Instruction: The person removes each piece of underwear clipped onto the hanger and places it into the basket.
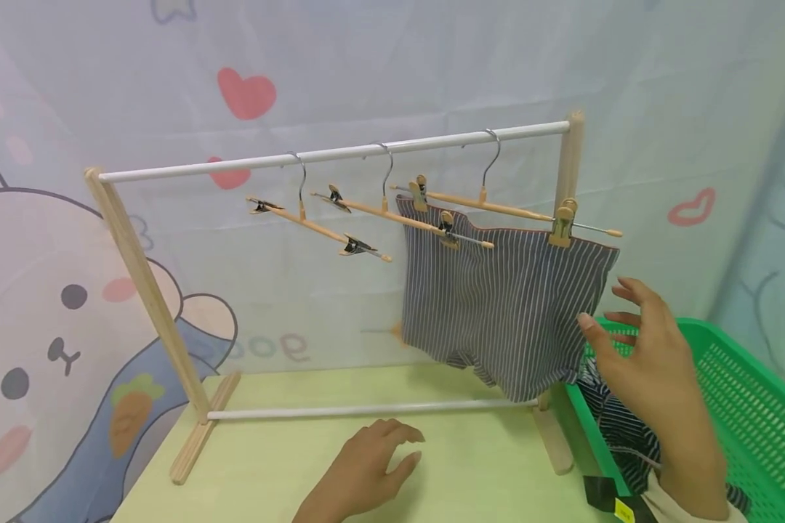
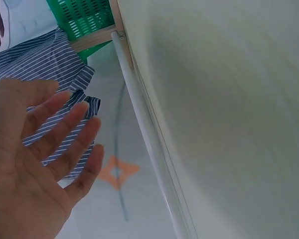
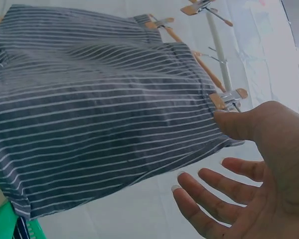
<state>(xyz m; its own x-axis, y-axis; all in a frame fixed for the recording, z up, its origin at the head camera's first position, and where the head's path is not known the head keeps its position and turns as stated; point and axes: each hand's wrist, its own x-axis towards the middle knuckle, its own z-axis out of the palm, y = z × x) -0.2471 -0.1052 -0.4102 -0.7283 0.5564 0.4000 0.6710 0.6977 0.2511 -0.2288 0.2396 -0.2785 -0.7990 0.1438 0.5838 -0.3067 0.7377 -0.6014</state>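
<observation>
Striped shorts (image 1: 490,298) hang by two clips from the rightmost clip hanger (image 1: 517,211) on the rack's white top rod (image 1: 340,154). Just right of the shorts is my right hand (image 1: 654,363), its fingers spread and loosely bent around nothing; in the right wrist view its thumb (image 3: 234,124) is close to the shorts' edge near a clip, and I cannot tell if it touches. My left hand (image 1: 373,465) is low over the tabletop, in front of the bottom rod, fingers relaxed and holding nothing. Two bare clip hangers, a middle one (image 1: 399,216) and a left one (image 1: 320,230), hang beside the shorts.
A green basket (image 1: 752,392) with dark striped cloth (image 1: 618,428) inside stands at the right, partly under my right arm. The rack's wooden feet (image 1: 203,436) rest on the pale yellow table (image 1: 268,465). A printed curtain (image 1: 366,73) hangs behind.
</observation>
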